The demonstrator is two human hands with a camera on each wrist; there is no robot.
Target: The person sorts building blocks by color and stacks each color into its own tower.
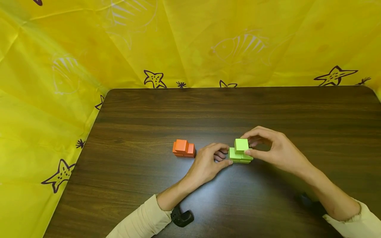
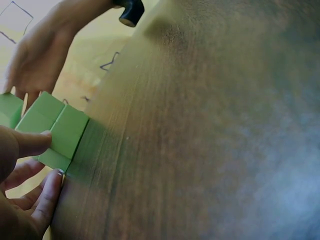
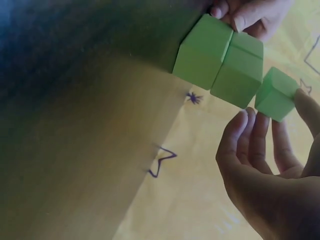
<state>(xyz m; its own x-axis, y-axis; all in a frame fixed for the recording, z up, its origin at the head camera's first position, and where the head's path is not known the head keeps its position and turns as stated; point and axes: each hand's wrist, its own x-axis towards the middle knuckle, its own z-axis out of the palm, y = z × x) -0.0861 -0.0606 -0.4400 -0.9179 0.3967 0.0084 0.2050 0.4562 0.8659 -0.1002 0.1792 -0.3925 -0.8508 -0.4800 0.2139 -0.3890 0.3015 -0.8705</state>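
Note:
On the table stand light green blocks (image 1: 234,156), laid together in low layers. My left hand (image 1: 206,163) pinches their left end, thumb at the near side and fingers at the far side; the left wrist view shows that thumb against the blocks (image 2: 70,131). Between thumb and fingers, my right hand (image 1: 279,150) holds a small green cube (image 1: 241,145) above the blocks. In the right wrist view, the cube (image 3: 276,95) appears beside the right end of the blocks (image 3: 202,55). Whether it touches them I cannot tell.
Left of my left hand sits a cluster of orange blocks (image 1: 184,148), close to its knuckles. The dark wooden table (image 1: 143,115) meets a yellow patterned cloth (image 1: 190,43) at its back and left edges. A black strap piece (image 1: 182,216) hangs by the left wrist.

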